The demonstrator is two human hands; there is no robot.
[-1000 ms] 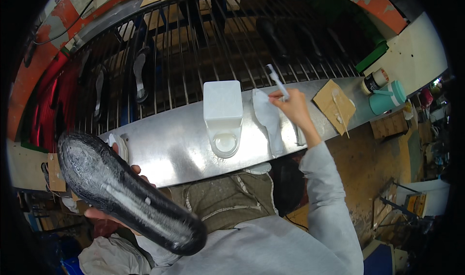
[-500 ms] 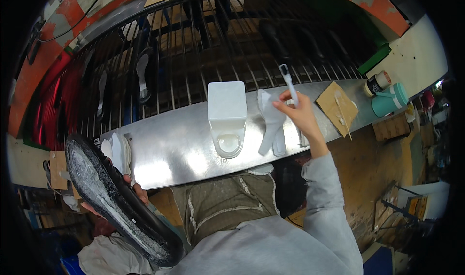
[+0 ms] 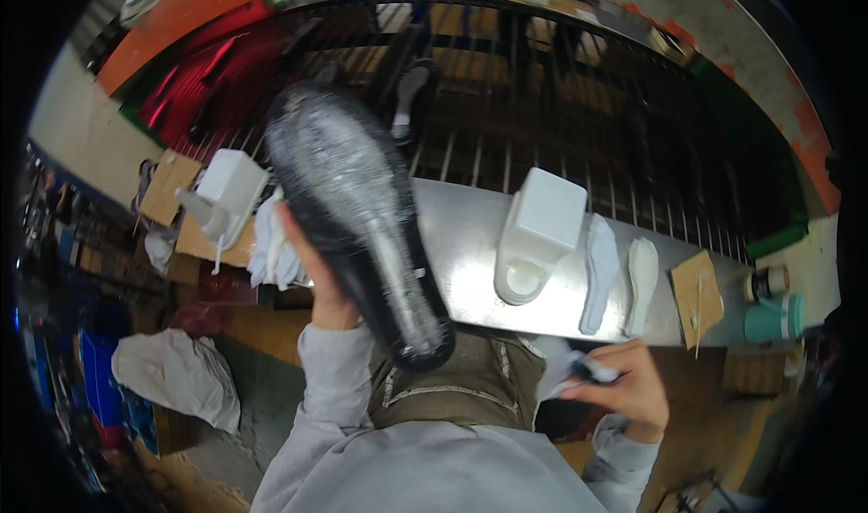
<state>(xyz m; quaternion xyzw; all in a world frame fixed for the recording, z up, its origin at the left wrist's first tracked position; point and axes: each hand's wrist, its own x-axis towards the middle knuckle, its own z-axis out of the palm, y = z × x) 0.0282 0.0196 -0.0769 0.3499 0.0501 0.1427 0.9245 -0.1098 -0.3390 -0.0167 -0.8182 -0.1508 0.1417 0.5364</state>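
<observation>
Black shoe-shaped piece (image 3: 348, 206), underside smeared whitish, was gripped in the left hand (image 3: 321, 282) beside the shiny metal surface (image 3: 461, 237); right hand (image 3: 638, 385) pinched a blurred white-and-dark object (image 3: 588, 365), possibly a brush.

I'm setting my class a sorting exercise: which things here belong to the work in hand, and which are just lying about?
Seems to belong:
black shoe sole, in the left hand
pale blurred item, in the right hand
white container and pale insole shapes beside it

Probably just lying about:
teal container
pale cloth bundle
</observation>
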